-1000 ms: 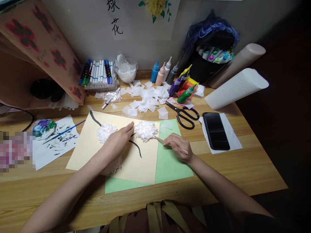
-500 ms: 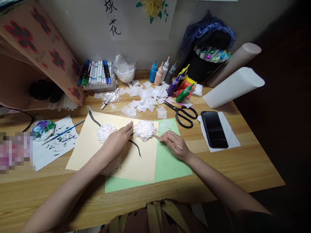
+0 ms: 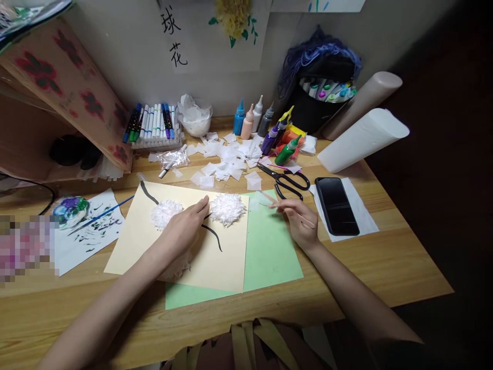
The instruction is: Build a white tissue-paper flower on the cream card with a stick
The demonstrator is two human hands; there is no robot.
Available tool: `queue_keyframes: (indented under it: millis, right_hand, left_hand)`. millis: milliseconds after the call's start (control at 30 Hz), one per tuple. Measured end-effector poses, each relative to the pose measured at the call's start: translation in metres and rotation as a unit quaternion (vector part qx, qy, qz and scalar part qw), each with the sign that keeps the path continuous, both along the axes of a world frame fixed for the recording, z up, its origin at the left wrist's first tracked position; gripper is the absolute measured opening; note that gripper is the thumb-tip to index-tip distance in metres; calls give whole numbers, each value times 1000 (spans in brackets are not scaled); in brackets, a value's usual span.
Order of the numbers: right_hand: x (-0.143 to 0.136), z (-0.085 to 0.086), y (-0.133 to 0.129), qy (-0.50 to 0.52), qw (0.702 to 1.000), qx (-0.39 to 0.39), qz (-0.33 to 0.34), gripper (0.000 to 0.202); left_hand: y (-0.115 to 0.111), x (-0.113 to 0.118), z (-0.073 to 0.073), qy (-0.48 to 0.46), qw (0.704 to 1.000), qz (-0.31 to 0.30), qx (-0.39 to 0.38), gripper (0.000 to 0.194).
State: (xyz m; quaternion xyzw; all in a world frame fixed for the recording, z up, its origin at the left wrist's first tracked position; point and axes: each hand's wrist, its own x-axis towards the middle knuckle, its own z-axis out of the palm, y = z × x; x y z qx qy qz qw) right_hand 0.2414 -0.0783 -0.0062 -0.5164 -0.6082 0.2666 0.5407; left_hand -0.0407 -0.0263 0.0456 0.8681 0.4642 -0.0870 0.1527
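My left hand [image 3: 187, 223] lies flat on the cream paper [image 3: 227, 257], its fingertips beside a fluffy white paper flower [image 3: 228, 209]. A second white flower [image 3: 166, 215] is left of that hand, and a third is partly hidden under the wrist. Black painted lines run across the paper. Over the green sheet [image 3: 273, 246], my right hand [image 3: 300, 221] is raised, holding a thin stick [image 3: 306, 221] between its fingers, apart from the flowers. A small translucent sheet [image 3: 259, 200] lies near its tip.
White paper squares [image 3: 229, 159], glue bottles [image 3: 247, 122] and black scissors [image 3: 287, 181] lie behind the papers. A phone [image 3: 337, 205] rests at the right. Markers [image 3: 154, 122], a paint-smeared sheet [image 3: 96, 231] and a blue brush [image 3: 102, 211] are at the left.
My right hand has moved right with the stick, away from the right flower, and has turned palm up somewhat. My left hand stays on the paper. The view has shifted slightly.
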Motion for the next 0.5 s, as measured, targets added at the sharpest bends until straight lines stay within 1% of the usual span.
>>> queue_keyframes:
  millis: [67, 167, 267, 367, 500]
  right_hand:
    - [-1, 3, 7, -36, 999, -28, -17, 16]
    - [-7, 2, 18, -114, 992, -48, -17, 8]
    - [-9, -3, 24, -179, 983, -41, -24, 9]
    - [-6, -6, 24, -198, 979, -29, -36, 6]
    - [-2, -2, 17, -180, 982, -1, -65, 10]
  left_hand:
    - [1, 0, 1, 1, 1000, 1, -4, 68]
    - [1, 0, 2, 2, 1000, 8, -18, 70]
    - [2, 0, 2, 1, 1000, 11, -23, 70]
    - [2, 0, 1, 6, 1000, 2, -11, 70]
    - [2, 0, 0, 14, 1000, -8, 1, 70]
